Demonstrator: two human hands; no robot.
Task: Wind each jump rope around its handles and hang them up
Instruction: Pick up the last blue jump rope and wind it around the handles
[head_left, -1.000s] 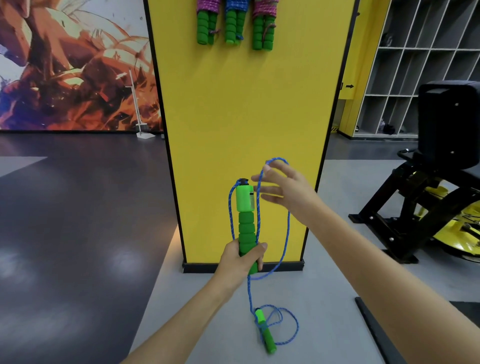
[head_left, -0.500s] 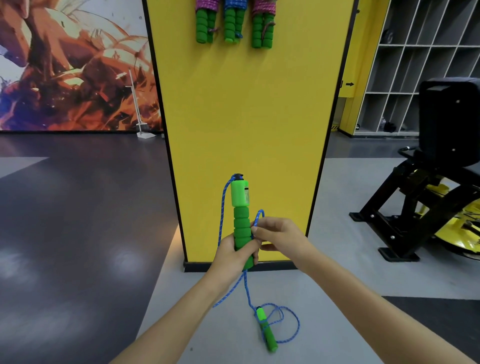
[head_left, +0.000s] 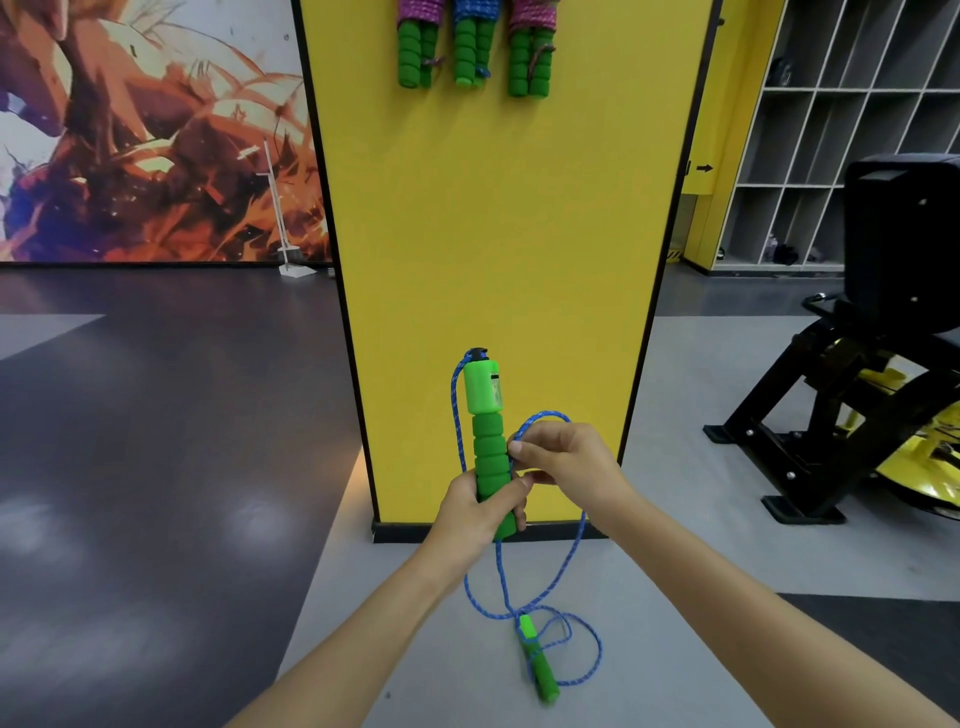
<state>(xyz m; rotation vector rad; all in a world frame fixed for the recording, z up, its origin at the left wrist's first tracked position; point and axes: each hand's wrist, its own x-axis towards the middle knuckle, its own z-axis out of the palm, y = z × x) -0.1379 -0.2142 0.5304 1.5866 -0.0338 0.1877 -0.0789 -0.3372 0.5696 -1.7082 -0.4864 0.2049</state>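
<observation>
3 wound ropes (head_left: 470, 41) already hang high on the pillar (head_left: 493, 208), handles down. A 4th rope (head_left: 455, 415), blue, is barely begun. The left hand (head_left: 480, 514) grips the lower part of 1 handle (head_left: 488, 431), held upright in front of the pillar's base. The rope leaves the handle's top cap and runs down its left side; no full turn shows around the foam. The right hand (head_left: 569, 467), just beside the handle, pinches a loop of rope between thumb and fingertips. The rest trails to the floor (head_left: 675, 571), where the 2nd handle (head_left: 540, 665) lies among loose coils. I judge the winding to be at about its 1st turn. Nearly all the slack has yet to be wrapped, the 2nd handle brought up alongside, and the bundle hung by the others. Whether more ropes wait out of view I cannot tell.
</observation>
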